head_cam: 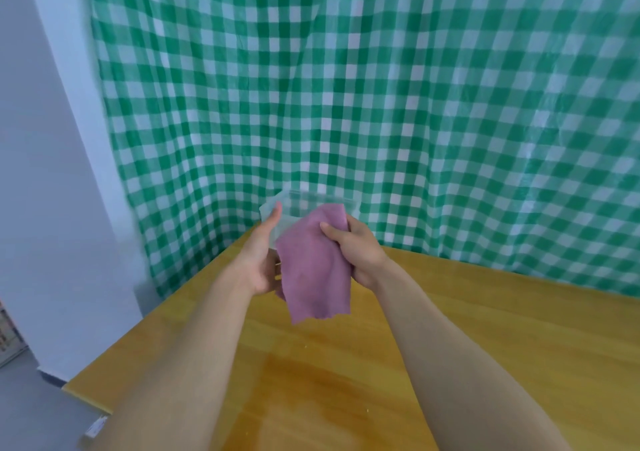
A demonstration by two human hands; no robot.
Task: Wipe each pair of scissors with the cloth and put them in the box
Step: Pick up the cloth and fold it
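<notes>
Over the yellow wooden table [485,329], just in front of the clear plastic box [301,199], you hold the purple terry cloth [311,270]. Your right hand [360,249] clenches it, while your left hand [259,260] has its fingers hidden behind it, so I cannot tell its grip. No scissors show, though a pair is perhaps wrapped inside; this is likely mid-wipe, and next you must free that pair and lower it into the box.

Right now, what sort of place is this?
Probably a staged indoor recording corner: a wooden table, a green checked sheet hung behind it, a plain white wall at left. The right hand grips a purple cloth.
</notes>
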